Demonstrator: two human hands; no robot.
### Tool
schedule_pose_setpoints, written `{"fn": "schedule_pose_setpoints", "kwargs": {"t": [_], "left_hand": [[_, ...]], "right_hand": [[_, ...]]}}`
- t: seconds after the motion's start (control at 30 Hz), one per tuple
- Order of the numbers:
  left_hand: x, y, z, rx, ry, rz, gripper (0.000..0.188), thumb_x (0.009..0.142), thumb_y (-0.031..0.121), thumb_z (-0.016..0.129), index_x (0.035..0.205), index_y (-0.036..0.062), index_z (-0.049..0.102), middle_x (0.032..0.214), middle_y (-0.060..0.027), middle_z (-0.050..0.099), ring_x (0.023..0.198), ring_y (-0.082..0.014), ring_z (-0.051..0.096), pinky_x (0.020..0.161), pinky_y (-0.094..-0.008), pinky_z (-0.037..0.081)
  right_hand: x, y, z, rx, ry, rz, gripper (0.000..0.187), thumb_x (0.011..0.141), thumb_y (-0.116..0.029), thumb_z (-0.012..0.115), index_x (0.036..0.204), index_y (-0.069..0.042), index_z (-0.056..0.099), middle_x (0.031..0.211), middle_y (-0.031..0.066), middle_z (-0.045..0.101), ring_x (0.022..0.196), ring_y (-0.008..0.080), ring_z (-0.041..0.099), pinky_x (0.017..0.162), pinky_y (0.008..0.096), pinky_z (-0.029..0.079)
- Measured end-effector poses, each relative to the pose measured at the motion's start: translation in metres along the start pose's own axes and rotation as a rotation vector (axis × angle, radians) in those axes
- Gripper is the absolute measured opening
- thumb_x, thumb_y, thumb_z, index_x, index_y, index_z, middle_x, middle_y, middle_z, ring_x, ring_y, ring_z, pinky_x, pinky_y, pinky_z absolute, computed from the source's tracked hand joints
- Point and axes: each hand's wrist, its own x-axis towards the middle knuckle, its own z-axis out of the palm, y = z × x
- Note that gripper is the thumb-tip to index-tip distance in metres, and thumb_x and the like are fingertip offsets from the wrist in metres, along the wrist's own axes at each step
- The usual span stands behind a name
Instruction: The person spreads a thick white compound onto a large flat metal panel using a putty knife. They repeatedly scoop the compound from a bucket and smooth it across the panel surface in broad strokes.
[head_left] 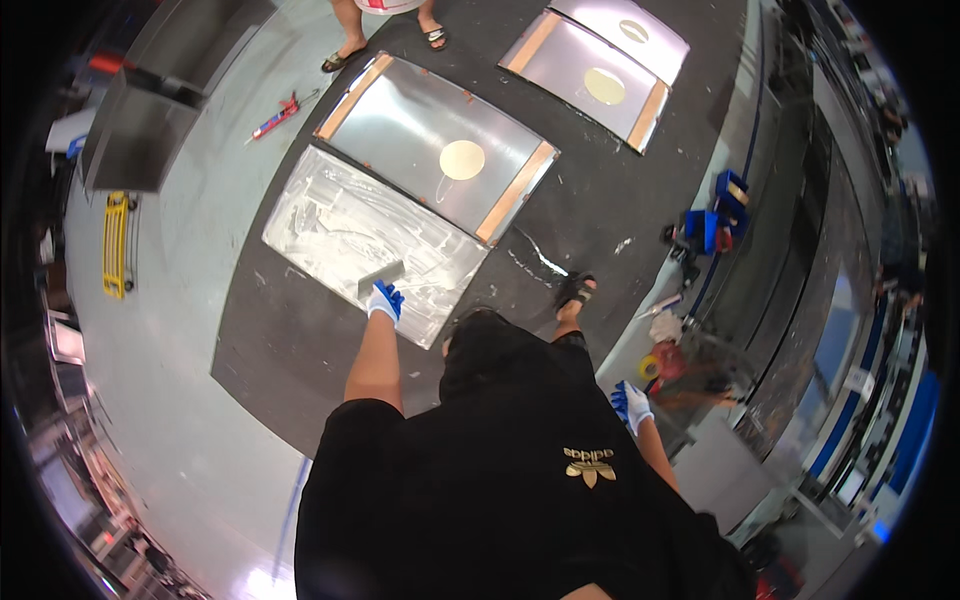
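Note:
My left hand (385,302), in a white and blue glove, is shut on a flat grey spreader (380,277). The spreader's blade rests on a sheet metal panel (330,225) smeared with white paste, near the panel's closest edge. Off to the right, away from the panel, my right hand (632,404) hangs in a matching glove; its fingers look loosely apart, with nothing seen in them. Beyond the smeared panel lies a second metal panel (400,120), with tan strips along its two ends and a round cream patch (462,160) near its middle.
All panels lie on a dark mat (270,350). Two similar panels (600,90) are farther right. A person's sandalled feet (345,57) stand beyond. A red and blue caulking gun (272,122) and a yellow rack (116,245) are left; blue bins (702,230) are right.

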Motion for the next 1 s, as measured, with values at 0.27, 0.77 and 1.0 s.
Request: {"fn": "schedule_pose_setpoints", "kwargs": {"t": [0.27, 0.77, 1.0], "left_hand": [[-0.087, -0.054, 0.025, -0.255, 0.017, 0.069, 0.045, 0.103, 0.056, 0.053, 0.117, 0.0150, 0.065, 0.105, 0.0002, 0.064, 0.092, -0.0209, 0.060, 0.085, -0.0415, 0.054], [-0.090, -0.103, 0.069, -0.489, 0.098, 0.032, 0.045, 0.102, 0.055, 0.058, 0.116, 0.0130, 0.066, 0.103, 0.0011, 0.066, 0.089, -0.0209, 0.062, 0.081, -0.0409, 0.055], [-0.058, -0.088, 0.068, -0.441, 0.176, -0.047, 0.035, 0.103, 0.049, 0.060, 0.120, 0.0186, 0.062, 0.108, -0.0018, 0.068, 0.091, -0.0222, 0.066, 0.077, -0.0443, 0.057]], "right_hand": [[0.141, -0.192, -0.087, -0.334, -0.187, -0.068, 0.027, 0.105, -0.038, 0.062, 0.105, -0.012, 0.070, 0.083, 0.0032, 0.071, 0.063, 0.0146, 0.064, 0.053, 0.0308, 0.050], [0.157, -0.344, -0.050, -0.420, -0.104, -0.257, 0.031, 0.106, -0.043, 0.059, 0.108, -0.015, 0.072, 0.084, 0.0023, 0.072, 0.065, 0.0133, 0.064, 0.054, 0.0302, 0.049], [0.114, -0.308, -0.094, -0.263, -0.285, 0.034, 0.023, 0.105, -0.038, 0.062, 0.096, -0.017, 0.068, 0.075, 0.0000, 0.066, 0.061, 0.0160, 0.064, 0.048, 0.0318, 0.046]]}}
